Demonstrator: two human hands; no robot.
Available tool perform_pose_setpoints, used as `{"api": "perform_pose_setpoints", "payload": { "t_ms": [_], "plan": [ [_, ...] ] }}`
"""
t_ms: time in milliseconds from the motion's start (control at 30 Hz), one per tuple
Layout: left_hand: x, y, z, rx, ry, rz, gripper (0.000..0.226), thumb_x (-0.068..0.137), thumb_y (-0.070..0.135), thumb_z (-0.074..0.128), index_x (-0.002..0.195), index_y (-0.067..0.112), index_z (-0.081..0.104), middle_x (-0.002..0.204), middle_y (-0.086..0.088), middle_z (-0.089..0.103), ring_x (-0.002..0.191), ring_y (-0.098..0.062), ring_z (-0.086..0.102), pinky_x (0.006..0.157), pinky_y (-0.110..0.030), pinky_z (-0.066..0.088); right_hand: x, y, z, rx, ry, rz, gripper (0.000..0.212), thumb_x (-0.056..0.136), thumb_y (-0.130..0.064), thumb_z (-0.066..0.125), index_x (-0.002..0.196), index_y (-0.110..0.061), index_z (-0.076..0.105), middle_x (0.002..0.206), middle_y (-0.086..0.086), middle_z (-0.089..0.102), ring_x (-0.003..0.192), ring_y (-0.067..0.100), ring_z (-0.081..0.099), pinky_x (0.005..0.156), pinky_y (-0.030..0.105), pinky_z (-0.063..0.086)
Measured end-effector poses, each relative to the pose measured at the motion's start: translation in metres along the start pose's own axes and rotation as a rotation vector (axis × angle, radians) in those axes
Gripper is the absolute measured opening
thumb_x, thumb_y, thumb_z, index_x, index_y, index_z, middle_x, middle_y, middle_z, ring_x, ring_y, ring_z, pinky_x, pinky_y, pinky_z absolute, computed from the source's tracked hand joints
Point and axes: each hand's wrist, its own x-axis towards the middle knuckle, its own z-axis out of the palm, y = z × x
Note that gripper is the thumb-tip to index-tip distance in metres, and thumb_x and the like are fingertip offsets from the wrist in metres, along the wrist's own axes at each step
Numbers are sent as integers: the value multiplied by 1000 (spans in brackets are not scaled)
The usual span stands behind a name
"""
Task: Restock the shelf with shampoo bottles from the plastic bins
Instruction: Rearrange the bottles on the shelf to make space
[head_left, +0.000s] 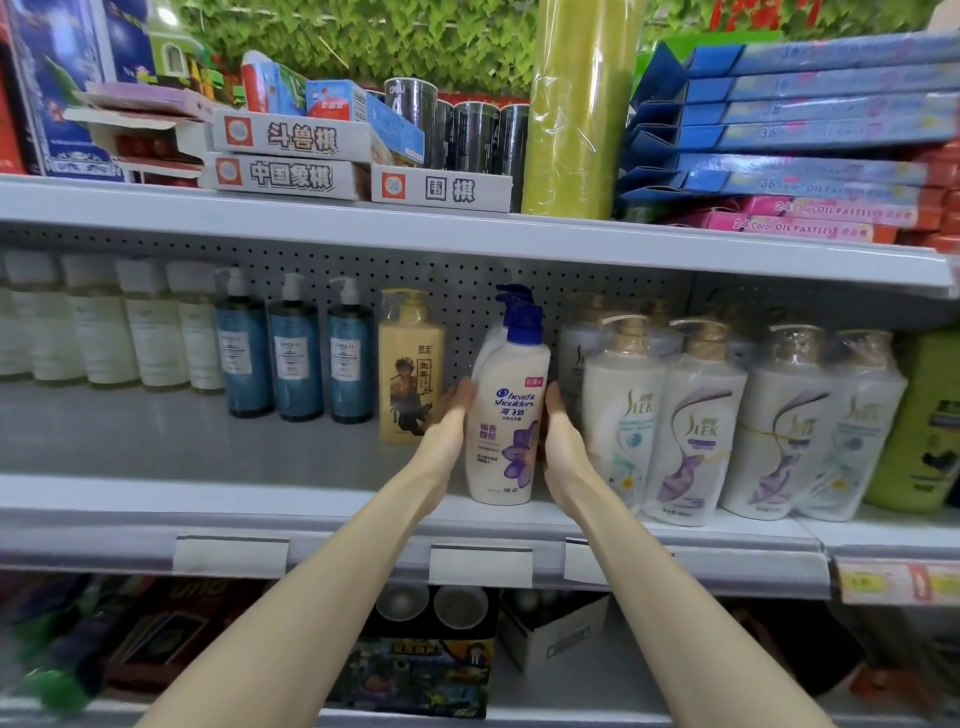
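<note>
Okay, white Head & Shoulders shampoo bottle (506, 415) with a blue pump top and a purple flower on the label stands upright near the front edge of the grey metal middle shelf (156, 499), about centre. Flat against its left side is the left hand (447, 418), flat against its right side the right hand (563, 434). Both have fingers straight, not wrapped round, and the thumbs cannot be made out. Just behind it is a second white bottle with blue pump (491, 338), mostly hidden. To the left, just beside the left hand, is a yellow square pump bottle with a cartoon figure (410, 369). Further left are three dark blue pump bottles (293, 353) in a row, then a row of pale cream bottles with white caps (104, 332), blurred. To the right, close to the right hand, are white SLEK bottles in clear plastic wrap (696, 415), several in a row, and a green bottle (924, 431) at the far right edge. A perforated grey back panel (457, 270) sits behind. Blank white label holders (480, 564) are on the shelf lip. On the upper shelf are white board game boxes with Chinese characters (291, 137), a tall yellow-green wrapped roll (576, 109), stacked blue oil pastel boxes (810, 114), and pink oil pastel boxes (810, 223) under them. Boxes on the lower shelf are too blurred to tell.
</note>
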Motion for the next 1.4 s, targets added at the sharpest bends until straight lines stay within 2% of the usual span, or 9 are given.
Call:
{"api": "perform_pose_setpoints", "payload": {
  "t_ms": [133,333,533,667,767,900,1100,1233,1400],
  "plan": [
    [5,7,10,-137,5,-9,36,99,52,32,100,21,51,96,1,62,85,-13,57,89,-35,41,10,1,3,108,-34,-21,56,100,-53,22,94,-19,66,111,14,67,95,26,64,95,42,48],
    [10,-3,14,-164,-59,-11,45,100,52,28,87,25,62,70,6,72,79,-17,65,72,-33,49,17,3,4,164,-41,-24,56,100,-52,23,93,-17,66,100,11,69,88,24,65,85,39,50],
    [13,-7,13,-150,-74,-10,50,98,56,25,95,26,64,89,1,72,91,-21,66,82,-37,50,21,7,3,150,-33,-26,58,99,-55,22,89,-19,67,86,6,71,82,24,66,71,36,52],
    [12,-5,12,-128,-71,-18,54,97,59,23,93,26,66,84,4,73,88,-18,66,77,-34,49,23,7,4,38,-20,17,77,93,-69,18,85,-13,70,88,22,70,77,47,64,72,48,57],
    [8,-3,10,-109,-72,1,53,97,59,22,93,27,65,85,5,72,87,-16,66,75,-32,49,19,6,4,7,-30,10,75,94,-67,16,79,-14,66,72,13,62,58,27,54,56,30,47],
    [1,1,7,-63,-42,19,45,95,62,25,99,32,59,105,1,68,94,-14,62,95,-40,46,15,6,1,61,-66,-55,59,100,-55,19,89,-21,66,86,2,71,82,21,66,73,33,52],
    [-21,7,0,3,-62,-8,50,99,56,24,131,26,48,140,-4,51,118,-15,46,108,-37,30,-4,7,-8,-26,-51,-104,51,103,-47,18,82,-28,60,86,-4,69,77,9,65,75,28,52],
    [-42,13,-5,31,-109,-1,43,102,47,25,134,28,45,145,-2,46,123,-12,42,102,-31,27,-28,4,-10,-33,-62,-125,39,104,-41,22,122,-25,52,105,-12,57,83,-7,52,90,23,39],
    [-66,19,-21,111,-116,27,62,99,52,33,150,18,25,138,12,37,127,-6,33,112,-34,22,-62,0,-6,-143,19,-137,52,103,-42,27,149,-16,28,146,-1,41,125,9,41,105,27,28]
  ]
}}
